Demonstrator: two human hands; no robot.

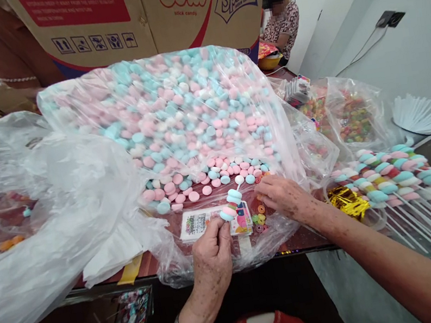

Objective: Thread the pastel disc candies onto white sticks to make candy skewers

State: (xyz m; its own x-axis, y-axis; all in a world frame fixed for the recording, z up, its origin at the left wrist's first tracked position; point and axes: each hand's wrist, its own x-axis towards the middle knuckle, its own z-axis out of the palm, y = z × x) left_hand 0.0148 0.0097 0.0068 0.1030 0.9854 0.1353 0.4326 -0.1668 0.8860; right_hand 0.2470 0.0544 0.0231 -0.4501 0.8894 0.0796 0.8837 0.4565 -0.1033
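My left hand (pixel 213 247) is closed round the lower end of a candy skewer (pixel 233 206). Blue, pink and white soft candies are threaded on it with gummy rings between them, and the white stick tip pokes out on top. Just to the right, my right hand (pixel 281 194) has its fingers bent together at a small pile of gummy rings (pixel 259 219); whatever its fingertips pinch is hidden. Under the skewer lies a stack of printed cards (pixel 201 224). Loose pink, blue and white candies (pixel 206 190) spill from the mouth of a big clear bag (pixel 173 108).
Finished-looking candy skewers (pixel 391 176) lie piled at the right beside gold twist ties (pixel 348 202). Behind them are white sticks (pixel 426 112) and bagged gummies (pixel 356 110). A carton (pixel 161 33) stands at the back; crumpled plastic (pixel 89 171) covers the left. Another person (pixel 284 17) sits beyond.
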